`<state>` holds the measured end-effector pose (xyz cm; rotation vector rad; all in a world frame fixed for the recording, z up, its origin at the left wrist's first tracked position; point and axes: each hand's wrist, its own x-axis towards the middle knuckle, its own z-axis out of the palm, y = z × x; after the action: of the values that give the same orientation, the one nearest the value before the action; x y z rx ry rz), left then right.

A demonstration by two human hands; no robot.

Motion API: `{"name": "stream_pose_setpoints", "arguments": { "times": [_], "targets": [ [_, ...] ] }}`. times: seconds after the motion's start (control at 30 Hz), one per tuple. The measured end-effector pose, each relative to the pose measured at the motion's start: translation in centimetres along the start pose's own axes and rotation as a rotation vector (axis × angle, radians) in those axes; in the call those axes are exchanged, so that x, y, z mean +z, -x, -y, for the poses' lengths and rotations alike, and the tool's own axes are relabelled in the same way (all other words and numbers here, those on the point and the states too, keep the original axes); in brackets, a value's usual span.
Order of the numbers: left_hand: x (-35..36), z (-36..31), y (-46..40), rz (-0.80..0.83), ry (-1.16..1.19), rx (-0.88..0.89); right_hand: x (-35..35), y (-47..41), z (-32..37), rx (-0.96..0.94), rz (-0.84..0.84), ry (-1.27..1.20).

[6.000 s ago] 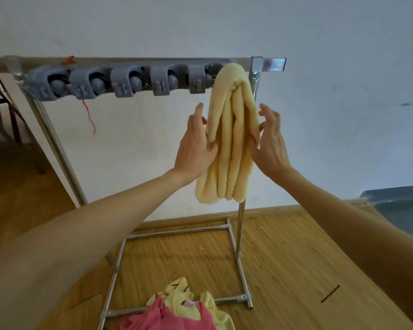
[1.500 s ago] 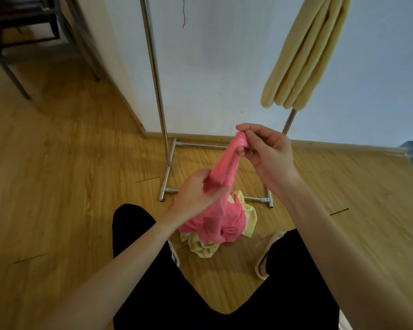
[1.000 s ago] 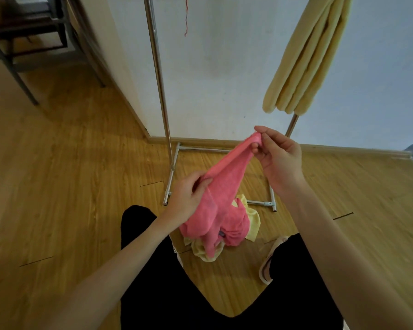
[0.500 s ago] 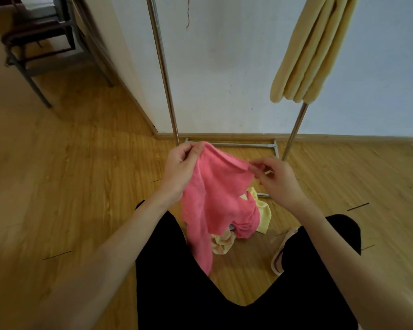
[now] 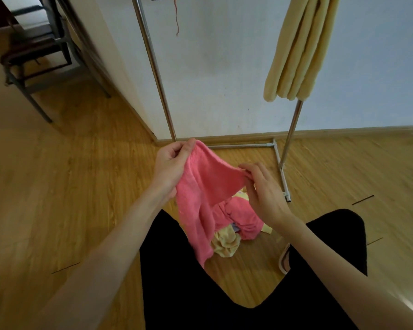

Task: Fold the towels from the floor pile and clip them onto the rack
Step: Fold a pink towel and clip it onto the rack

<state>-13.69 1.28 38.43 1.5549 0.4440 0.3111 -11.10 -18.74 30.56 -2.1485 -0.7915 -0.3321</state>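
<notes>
- The pink towel [image 5: 205,194] is held up between both hands over the floor pile [image 5: 236,225]. Its top edge runs from upper left down to the right, and the rest hangs below the left hand – long axis near vertical, loose end pointing down at the floor.
- The left hand [image 5: 171,163] holds the top left corner, fingers [image 5: 188,146] and thumb clamped together on the cloth.
- The right hand [image 5: 262,186] pinches the edge at its right end, fingers [image 5: 244,166] curled onto the fabric.
- Against half a second ago, the hands are somewhat further apart along the top edge and the towel is spread wider; the hanging end sits a little lower in view. One and a half seconds ago the towel was bunched in a narrow rope, with the right hand the higher of the two.
- The towel is a soft, fuzzy pile cloth, limp and creased. The floor pile is crumpled pink and pale yellow cloth lying on the wooden plank floor [image 5: 57,186], between the person's black-clad knees and the rack's base.
- The rack [image 5: 157,75] is of thin, shiny metal tubes, with two uprights and a base frame on the floor by the white wall.
- A folded yellow towel [image 5: 296,48] hangs from the rack's right side in long, rounded folds, its long axis vertical and its lower end pointing down.
</notes>
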Motion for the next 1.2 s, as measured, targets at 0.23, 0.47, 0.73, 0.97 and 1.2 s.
{"name": "stream_pose_setpoints", "arguments": {
  "times": [0.23,0.47,0.73,0.97,1.2],
  "targets": [
    [0.2,-0.4,-0.2,0.025,-0.030,-0.018,1.5,0.4,0.9,-0.213,0.356,0.092],
    [0.8,-0.3,0.3,0.084,-0.081,0.006,2.7,-0.9,2.1,-0.027,0.343,-0.291],
    [1.3,-0.7,-0.2,0.076,-0.068,-0.009,3.5,-1.6,2.2,0.065,0.427,-0.339],
    [-0.5,-0.6,-0.8,0.159,-0.237,-0.008,0.3,-2.3,-0.4,0.071,0.345,-0.161],
    [-1.0,-0.4,-0.7,0.190,-0.462,-0.010,-3.5,-4.0,-1.0,-0.038,0.345,0.012]
  ]
}}
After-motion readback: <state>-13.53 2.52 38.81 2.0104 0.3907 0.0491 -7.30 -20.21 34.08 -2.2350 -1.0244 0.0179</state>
